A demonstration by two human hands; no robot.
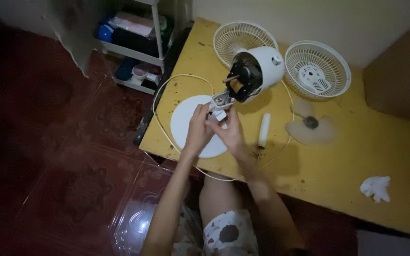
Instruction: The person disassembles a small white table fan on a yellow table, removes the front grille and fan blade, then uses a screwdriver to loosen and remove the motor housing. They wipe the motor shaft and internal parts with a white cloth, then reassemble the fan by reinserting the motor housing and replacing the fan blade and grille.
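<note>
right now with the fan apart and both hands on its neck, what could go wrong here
1. Both hands, left hand and right hand, work at the opened fan neck with the motor bare; the white cord trails off the table edge, and whether it is plugged in cannot be seen.
2. The loose fan blade and two grilles lie close behind; a nudge might knock them.
3. The room is dim, so small parts could be missed.

Single head-worn view, looking steeply down, near the yellow table (338, 161), floor at left
</note>
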